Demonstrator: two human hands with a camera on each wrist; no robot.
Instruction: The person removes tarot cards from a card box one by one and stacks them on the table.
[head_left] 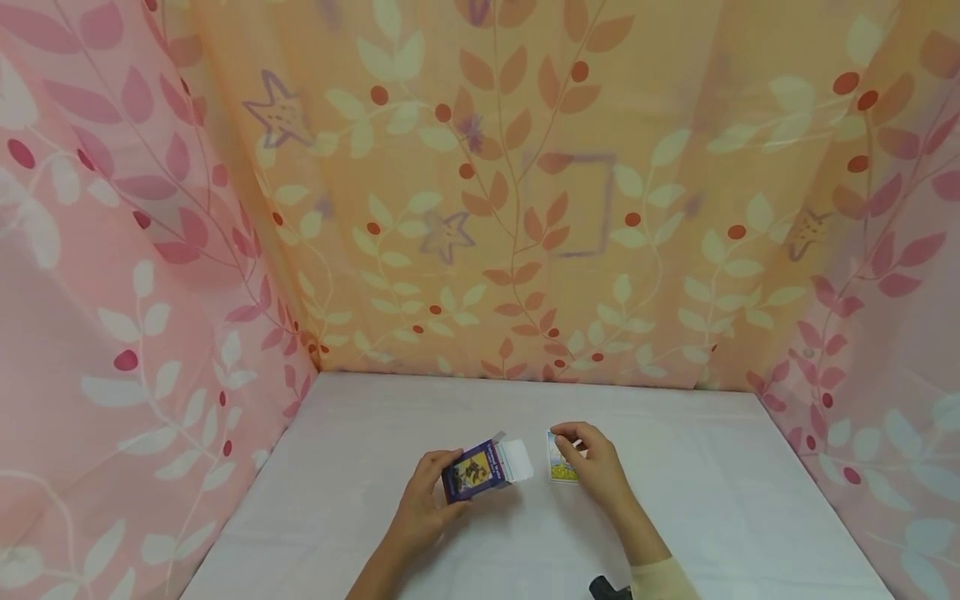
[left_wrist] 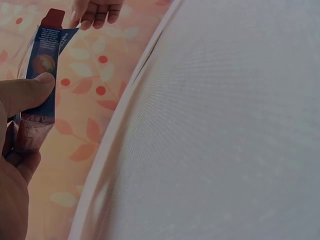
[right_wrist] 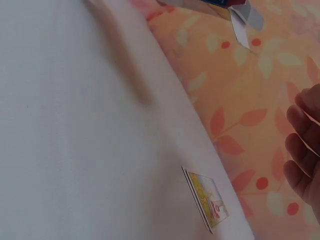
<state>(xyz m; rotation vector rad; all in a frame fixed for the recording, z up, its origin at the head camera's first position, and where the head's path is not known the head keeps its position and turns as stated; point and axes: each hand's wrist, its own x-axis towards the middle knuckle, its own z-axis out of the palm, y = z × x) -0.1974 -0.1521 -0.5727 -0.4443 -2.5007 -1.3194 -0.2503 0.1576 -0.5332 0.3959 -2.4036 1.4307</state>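
Observation:
My left hand (head_left: 426, 508) grips a small dark blue card box (head_left: 472, 472) with a picture on its front. In the left wrist view the thumb lies along the side of the box (left_wrist: 44, 65). The box's white end flap stands open toward the right. A small stack of picture cards (head_left: 561, 468) lies on the white table; in the right wrist view the cards (right_wrist: 209, 202) rest flat. My right hand (head_left: 600, 471) hovers above them, fingers loosely bent. The right wrist view shows these fingers (right_wrist: 300, 145) apart from the cards, with nothing seen between them.
A white cloth covers the table (head_left: 360, 433). Behind it hangs an orange leaf-patterned curtain (head_left: 510, 208), with pink curtains (head_left: 135, 333) at both sides. A black object (head_left: 609, 588) shows by the right sleeve at the bottom edge.

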